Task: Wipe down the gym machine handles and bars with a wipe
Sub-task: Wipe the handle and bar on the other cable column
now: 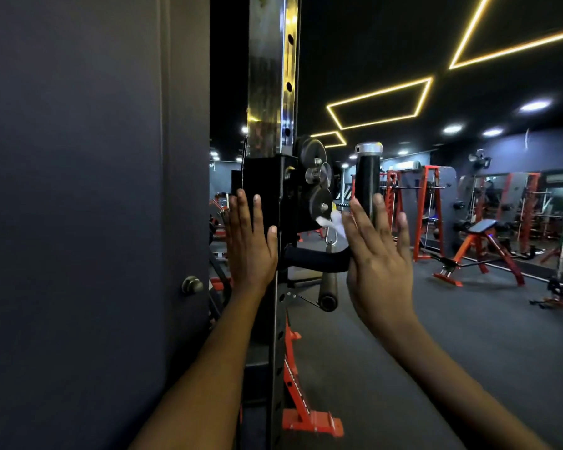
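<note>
While flat left hand (249, 241) rests, right hand (376, 245) presses crumpled white wipe (333, 224).

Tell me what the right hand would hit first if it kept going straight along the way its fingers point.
Probably the black upright handle: the right hand points up and forward, its fingertips already overlapping the handle's lower end. A white wipe shows beside the fingers. Depth is unclear.

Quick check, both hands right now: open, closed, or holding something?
Left hand: open, fingers straight, flat against the black carriage.
Right hand: open, fingers straight; white wipe shows beside it, but any hold cannot be told.
</note>
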The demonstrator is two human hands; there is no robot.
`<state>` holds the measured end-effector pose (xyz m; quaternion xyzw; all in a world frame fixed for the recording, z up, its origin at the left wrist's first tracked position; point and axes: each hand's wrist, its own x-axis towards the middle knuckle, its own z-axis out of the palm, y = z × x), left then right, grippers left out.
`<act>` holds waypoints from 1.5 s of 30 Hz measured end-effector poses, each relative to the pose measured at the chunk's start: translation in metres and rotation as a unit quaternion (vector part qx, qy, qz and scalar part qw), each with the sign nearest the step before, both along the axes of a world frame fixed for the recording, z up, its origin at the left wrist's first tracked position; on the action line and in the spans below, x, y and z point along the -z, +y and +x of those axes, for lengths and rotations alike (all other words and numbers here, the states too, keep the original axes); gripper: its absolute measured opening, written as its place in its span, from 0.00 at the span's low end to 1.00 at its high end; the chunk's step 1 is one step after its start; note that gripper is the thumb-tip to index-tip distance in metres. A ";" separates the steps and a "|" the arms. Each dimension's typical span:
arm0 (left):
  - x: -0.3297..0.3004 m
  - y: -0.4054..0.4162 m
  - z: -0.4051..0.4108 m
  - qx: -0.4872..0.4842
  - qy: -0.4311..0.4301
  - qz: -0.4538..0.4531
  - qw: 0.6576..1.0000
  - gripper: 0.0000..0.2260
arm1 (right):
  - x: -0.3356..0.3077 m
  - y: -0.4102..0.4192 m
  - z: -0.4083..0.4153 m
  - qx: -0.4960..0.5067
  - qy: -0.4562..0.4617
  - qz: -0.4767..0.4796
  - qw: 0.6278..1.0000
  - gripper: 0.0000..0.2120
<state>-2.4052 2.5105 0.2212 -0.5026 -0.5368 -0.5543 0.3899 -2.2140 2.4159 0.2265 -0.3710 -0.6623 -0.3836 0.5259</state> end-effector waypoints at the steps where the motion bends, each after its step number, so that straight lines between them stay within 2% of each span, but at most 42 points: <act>1: 0.001 0.001 0.000 -0.001 -0.002 -0.001 1.000 0.28 | 0.001 0.008 0.008 0.080 -0.049 -0.016 0.995 0.28; 3: 0.002 0.003 0.000 0.013 -0.011 -0.009 1.000 0.28 | 0.015 0.020 0.010 0.145 -0.101 -0.050 0.983 0.28; 5: 0.003 0.003 0.001 0.030 -0.018 -0.014 0.999 0.28 | 0.030 0.027 -0.007 0.167 -0.151 -0.098 0.969 0.25; 11: 0.003 -0.003 -0.001 0.064 -0.001 0.003 0.998 0.25 | -0.012 0.037 -0.078 0.148 -0.161 -0.219 0.951 0.16; 13: 0.004 -0.004 -0.003 0.067 0.002 0.009 0.998 0.25 | -0.011 0.046 -0.076 0.145 -0.206 -0.202 0.946 0.19; 15: 0.005 -0.005 -0.002 0.072 -0.003 0.005 0.997 0.26 | -0.004 0.047 -0.057 0.179 -0.291 -0.154 0.927 0.21; 17: 0.005 -0.006 -0.001 0.078 -0.014 -0.002 0.997 0.26 | 0.001 0.044 -0.031 0.150 -0.355 -0.106 0.916 0.25; 21: 0.005 -0.008 0.002 0.083 -0.023 -0.001 0.996 0.26 | 0.005 0.027 0.017 0.116 -0.348 -0.008 0.930 0.21; 23: 0.004 -0.007 0.002 0.085 -0.025 0.004 0.996 0.26 | 0.009 0.026 0.011 0.116 -0.319 -0.006 0.941 0.19; 25: 0.004 -0.007 0.001 0.083 -0.025 0.002 0.996 0.26 | 0.011 0.037 -0.013 0.119 -0.301 -0.041 0.945 0.27; 27: 0.005 -0.007 0.000 0.073 -0.021 -0.004 0.997 0.27 | 0.013 0.052 -0.034 0.117 -0.355 -0.053 0.926 0.31; 29: 0.006 -0.007 -0.001 0.070 -0.012 -0.013 0.997 0.27 | 0.013 0.059 -0.035 0.124 -0.406 -0.035 0.905 0.26; 33: 0.008 -0.005 -0.001 0.082 -0.021 -0.022 0.996 0.28 | 0.015 0.049 0.017 0.153 -0.486 0.004 0.860 0.23; 34: 0.008 -0.006 0.000 0.084 -0.023 -0.024 0.996 0.28 | 0.019 0.046 0.034 0.151 -0.487 0.029 0.860 0.20; 35: 0.008 -0.007 0.001 0.082 -0.022 -0.024 0.996 0.28 | 0.023 0.042 0.047 0.135 -0.473 0.035 0.870 0.18; 37: 0.007 -0.008 0.001 0.073 -0.017 -0.019 0.997 0.28 | 0.036 0.028 0.056 0.048 -0.370 -0.008 0.928 0.20; 39: 0.007 -0.009 0.002 0.073 -0.020 -0.010 0.997 0.28 | 0.052 0.013 0.037 -0.095 -0.169 -0.092 0.977 0.20; 40: 0.007 -0.008 0.002 0.076 -0.024 -0.007 0.997 0.28 | 0.060 0.009 0.022 -0.176 -0.040 -0.142 0.973 0.18; 41: 0.008 -0.008 0.002 0.081 -0.028 -0.005 0.996 0.28 | 0.064 0.007 0.004 -0.261 0.104 -0.204 0.938 0.15; 42: 0.008 -0.008 0.003 0.086 -0.031 -0.005 0.996 0.28 | 0.062 0.011 -0.013 -0.347 0.256 -0.275 0.859 0.13; 43: 0.008 -0.008 0.002 0.093 -0.031 -0.004 0.995 0.28 | 0.057 0.016 -0.027 -0.420 0.390 -0.344 0.743 0.12; 44: 0.008 -0.009 0.003 0.100 -0.029 -0.002 0.995 0.28 | 0.052 0.024 -0.038 -0.469 0.485 -0.395 0.624 0.12; 45: 0.009 -0.009 0.003 0.105 -0.025 0.000 0.994 0.28 | 0.047 0.029 -0.049 -0.508 0.537 -0.417 0.529 0.12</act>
